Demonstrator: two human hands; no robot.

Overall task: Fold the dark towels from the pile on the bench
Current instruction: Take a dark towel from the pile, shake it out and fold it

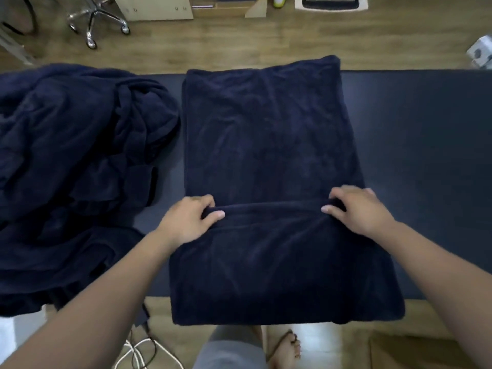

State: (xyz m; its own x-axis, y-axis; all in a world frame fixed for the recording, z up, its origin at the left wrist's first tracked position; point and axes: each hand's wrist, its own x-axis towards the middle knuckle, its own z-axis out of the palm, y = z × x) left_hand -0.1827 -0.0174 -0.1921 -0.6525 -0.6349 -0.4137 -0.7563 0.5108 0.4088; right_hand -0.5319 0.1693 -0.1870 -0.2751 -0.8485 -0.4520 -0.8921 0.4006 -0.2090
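A dark navy towel (269, 134) lies flat across the black bench (415, 145), reaching from the far edge over the near edge. Its near part is doubled back, so a folded edge runs across the towel between my hands. My left hand (189, 219) grips the left end of that edge, thumb on top and fingers under the fold. My right hand (356, 209) grips the right end the same way. A rumpled pile of dark towels (72, 166) covers the left part of the bench, just left of the flat towel.
The bench's right half is bare black padding. Beyond the far edge is wooden floor with an office chair base (97, 21) and pale cabinets (159, 8). Near me are cables (138, 350) on the floor, my knee and a bare foot (286, 347).
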